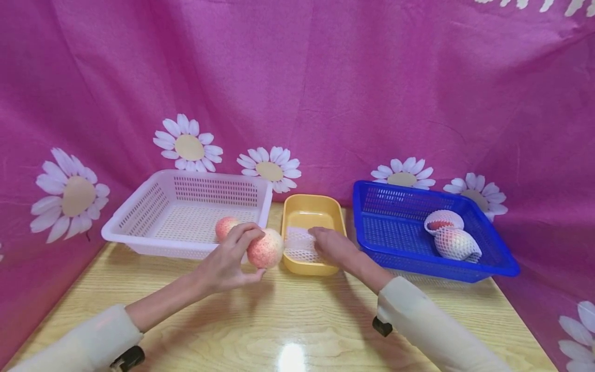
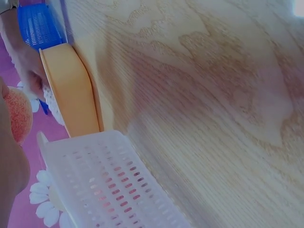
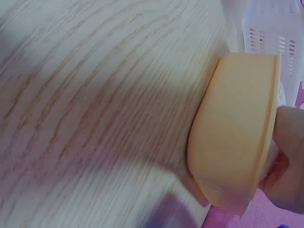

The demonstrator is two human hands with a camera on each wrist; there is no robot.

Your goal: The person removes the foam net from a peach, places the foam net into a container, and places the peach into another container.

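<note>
A pink-and-cream peach [image 1: 266, 249] is held between the thumb and fingers of my left hand [image 1: 225, 264], above the table just left of the yellow container [image 1: 309, 201]. My right hand [image 1: 335, 249] reaches into that container and pinches a white foam net sleeve [image 1: 299, 244]; its fingertips are partly hidden there. Another bare peach [image 1: 225, 227] lies in the white basket [image 1: 218, 179], partly behind my left hand. In the left wrist view, the held peach [image 2: 20, 115] shows only at the edge.
On the right stands a blue basket [image 1: 432, 267] with two peaches in foam nets, one at the back [image 1: 444, 219] and one in front [image 1: 457, 244]. The wooden table [image 1: 297, 310] meets a pink flowered cloth [image 1: 307, 93] behind the containers.
</note>
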